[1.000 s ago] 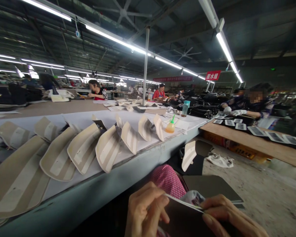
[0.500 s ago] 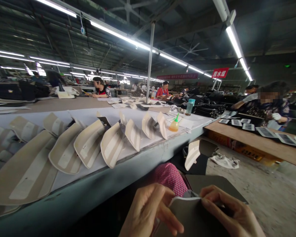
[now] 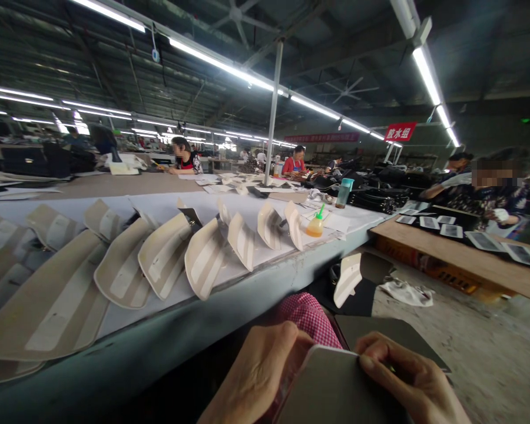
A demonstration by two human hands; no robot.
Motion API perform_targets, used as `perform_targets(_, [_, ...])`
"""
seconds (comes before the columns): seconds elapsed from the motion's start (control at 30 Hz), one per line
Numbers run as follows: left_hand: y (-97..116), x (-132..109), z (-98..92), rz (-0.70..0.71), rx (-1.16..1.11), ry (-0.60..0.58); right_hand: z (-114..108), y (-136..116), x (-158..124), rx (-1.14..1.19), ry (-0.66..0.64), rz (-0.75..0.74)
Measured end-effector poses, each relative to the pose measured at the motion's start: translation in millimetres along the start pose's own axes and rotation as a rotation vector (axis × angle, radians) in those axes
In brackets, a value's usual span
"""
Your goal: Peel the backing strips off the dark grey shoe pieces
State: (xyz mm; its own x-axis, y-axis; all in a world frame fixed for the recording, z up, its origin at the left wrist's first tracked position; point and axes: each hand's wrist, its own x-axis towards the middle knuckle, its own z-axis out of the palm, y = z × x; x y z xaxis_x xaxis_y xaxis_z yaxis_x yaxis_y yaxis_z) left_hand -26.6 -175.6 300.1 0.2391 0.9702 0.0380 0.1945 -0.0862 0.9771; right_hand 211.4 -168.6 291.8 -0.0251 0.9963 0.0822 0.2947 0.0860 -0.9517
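A grey-brown flat panel (image 3: pixel 335 386) with rounded corners and a pale edge lies low in front of me, tilted up. My right hand (image 3: pixel 413 380) pinches its top edge between thumb and fingers. Along the panel's left edge is my left hand (image 3: pixel 260 371), closed, its fingertips hidden behind the panel. A second grey-brown panel (image 3: pixel 393 335) lies just beyond my right hand. Red-and-white checked cloth (image 3: pixel 311 318) covers something beyond my left hand.
Several curved beige pieces (image 3: pixel 207 253) stand along the long table (image 3: pixel 274 268) at left. A glue bottle (image 3: pixel 315 222) and a blue-lidded bottle (image 3: pixel 344 193) stand farther along. One beige piece (image 3: pixel 348 280) sits lower. A co-worker (image 3: pixel 490 200) is at the wooden table (image 3: pixel 459 253).
My left hand has turned, from spread fingers at the panel's top corner to fingers tucked behind its left edge. The greyish flap there no longer shows. My right hand keeps its pinch.
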Motion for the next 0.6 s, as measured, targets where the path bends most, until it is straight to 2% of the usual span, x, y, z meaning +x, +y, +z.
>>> perform_targets(0.07, [2.9, 0.3, -0.3, 0.061, 0.050, -0.027, 0.0, 0.0, 1.1, -0.049, -0.010, -0.062])
perform_targets(0.23, [5.9, 2.1, 3.9, -0.038, 0.001, 0.005, 0.3, -11.6, -2.4, -0.275, -0.063, -0.396])
perform_targets(0.33, [9.2, 2.4, 6.4, 0.071, -0.021, 0.018, 1.9, -23.5, -6.2, -0.372, -0.053, -0.569])
perform_targets(0.47, [8.4, -0.2, 9.8, 0.160, -0.086, 0.132, 3.4, -31.7, -8.7, -0.388, -0.030, -0.680])
perform_targets(0.6, [-0.3, -2.6, 15.2, 0.279, -0.089, 0.166, 2.4, -30.4, -8.1, -0.385, -0.023, -0.719])
